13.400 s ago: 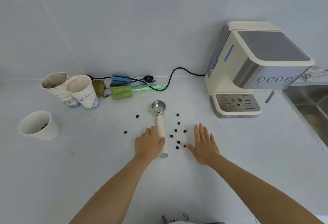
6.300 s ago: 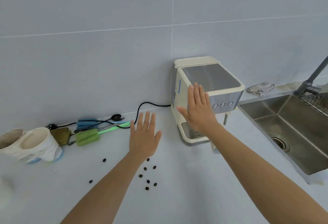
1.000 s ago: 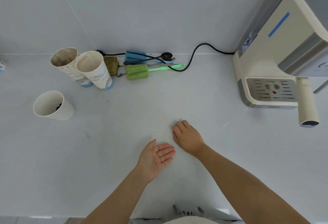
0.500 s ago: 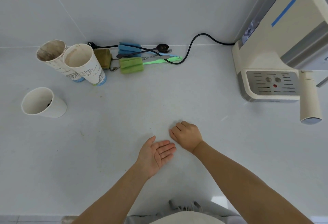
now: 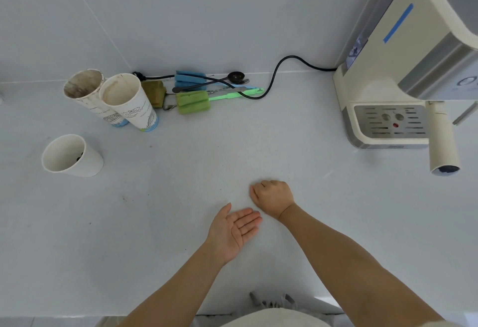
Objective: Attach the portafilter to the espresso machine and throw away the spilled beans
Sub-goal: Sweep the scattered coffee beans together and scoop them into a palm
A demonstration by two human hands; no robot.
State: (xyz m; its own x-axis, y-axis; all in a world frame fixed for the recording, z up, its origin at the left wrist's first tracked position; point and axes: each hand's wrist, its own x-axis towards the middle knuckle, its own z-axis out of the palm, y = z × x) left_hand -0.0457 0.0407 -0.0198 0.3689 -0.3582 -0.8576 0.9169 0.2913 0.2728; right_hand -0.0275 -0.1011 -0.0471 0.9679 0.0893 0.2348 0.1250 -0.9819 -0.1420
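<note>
Here, at the far left of the white desk (image 5: 160, 197), a plain white paper cup (image 5: 71, 156) leans on its side with a few dark coffee beans (image 5: 79, 157) just visible inside. Behind it stand two stained printed paper cups (image 5: 111, 99), touching each other and tilted toward the wall. Next along the wall lie a brown sponge (image 5: 155, 92), a blue sponge brush (image 5: 190, 80), a green sponge brush (image 5: 192, 102) with a pale green handle, and a dark spoon (image 5: 234, 77), all crossed by a black power cord (image 5: 274, 75) that runs to the machine.

Near the front middle, the left hand (image 5: 232, 231) rests palm up on the desk, fingers spread flat and nothing in its grip. Just beside it, slightly farther back, the right hand (image 5: 273, 197) is curled into a loose fist, knuckles up; whether it holds anything inside cannot be told (the fingers hide the palm). No loose beans show on the desk surface.

At the right, the cream espresso machine (image 5: 382, 68) stands against the wall with its metal drip tray (image 5: 390, 122) facing forward. The portafilter (image 5: 442, 143) is mounted on the machine above the tray's right edge, its cream handle pointing out toward the camera.
</note>
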